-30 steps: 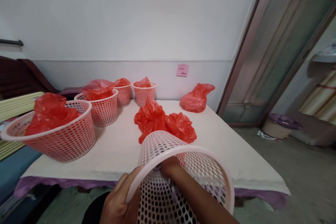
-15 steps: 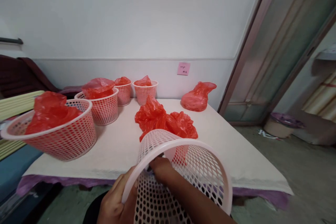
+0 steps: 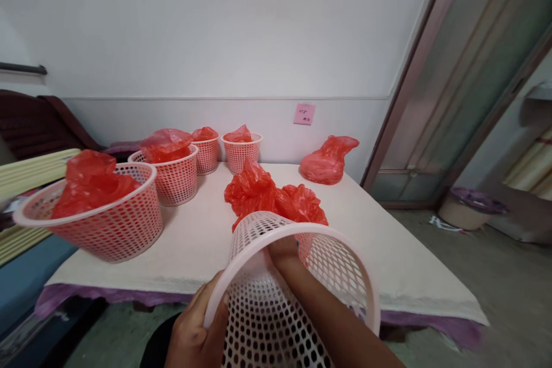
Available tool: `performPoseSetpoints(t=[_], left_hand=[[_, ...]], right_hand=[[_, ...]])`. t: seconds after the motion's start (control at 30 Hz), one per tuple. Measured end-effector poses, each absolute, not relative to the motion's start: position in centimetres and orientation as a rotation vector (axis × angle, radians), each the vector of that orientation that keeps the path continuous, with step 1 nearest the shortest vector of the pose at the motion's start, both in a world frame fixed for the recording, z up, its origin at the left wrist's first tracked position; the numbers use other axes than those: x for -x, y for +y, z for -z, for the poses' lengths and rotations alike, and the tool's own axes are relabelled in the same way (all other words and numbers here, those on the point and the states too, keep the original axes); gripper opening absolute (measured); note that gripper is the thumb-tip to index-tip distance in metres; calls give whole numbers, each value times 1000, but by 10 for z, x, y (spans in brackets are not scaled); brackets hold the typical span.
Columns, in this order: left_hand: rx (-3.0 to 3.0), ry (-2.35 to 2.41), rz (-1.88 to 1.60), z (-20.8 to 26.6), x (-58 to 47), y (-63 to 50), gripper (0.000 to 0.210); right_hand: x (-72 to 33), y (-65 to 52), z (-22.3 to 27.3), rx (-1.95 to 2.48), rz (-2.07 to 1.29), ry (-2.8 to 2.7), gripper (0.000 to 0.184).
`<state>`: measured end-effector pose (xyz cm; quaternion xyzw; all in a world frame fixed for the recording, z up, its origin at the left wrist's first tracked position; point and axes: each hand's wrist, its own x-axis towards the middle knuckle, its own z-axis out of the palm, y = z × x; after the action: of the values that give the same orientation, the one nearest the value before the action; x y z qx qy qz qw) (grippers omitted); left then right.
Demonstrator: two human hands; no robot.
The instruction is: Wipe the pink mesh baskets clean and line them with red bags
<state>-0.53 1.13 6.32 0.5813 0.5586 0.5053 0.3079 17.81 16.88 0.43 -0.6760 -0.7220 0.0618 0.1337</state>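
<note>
A pale pink mesh plastic basket [image 3: 259, 316] is tilted at the table's front edge, its mouth facing me. My left hand [image 3: 196, 328] is closed around the left side of its rim, thumb inside. My right hand [image 3: 284, 248] reaches deep into the basket near its bottom. Its fingers are hidden, so whether they hold anything does not show. Just beyond the basket lies a crumpled heap of red plastic bags [image 3: 271, 192], partly covered by the basket.
Several pink baskets with red bags inside, such as the large near basket [image 3: 116, 230], line the left side. A bulging red bag [image 3: 328, 161] sits at the back right. The white-covered table [image 3: 418, 276] meets the wall. A bin [image 3: 463, 213] stands on the floor at right.
My right hand has moved further into the basket, up and to the right. The left hand keeps its grip on the rim. The view has shifted slightly.
</note>
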Motion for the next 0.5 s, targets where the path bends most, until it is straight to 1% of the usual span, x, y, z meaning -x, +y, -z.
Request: performPoseSetpoints(t=[0.1,0.2,0.27,0.37,0.43,0.5], left_hand=[[-1602,1440,-1246,-59,12,18,41],[-1665,1429,-1193,-56,19,22,42],[-1678,1428,-1199,-57,22,23,42],[-1631,1470,-1231,-58,27,24,42],[-1552,1519,-1230,-57,32,25,42],[-1460,1557,-1231,-57,39,29,42]], right_hand=[[-185,170,-5,2129,-293,-2094,34],[-183,155,-4,2204,-457,-2162,25],[-179,140,-8,2112,-583,-2284,20],[-171,119,-25,1841,-703,-2437,13],[-168,105,-42,1700,-691,-2450,10],[-167,91,-60,1600,-643,-2428,15]])
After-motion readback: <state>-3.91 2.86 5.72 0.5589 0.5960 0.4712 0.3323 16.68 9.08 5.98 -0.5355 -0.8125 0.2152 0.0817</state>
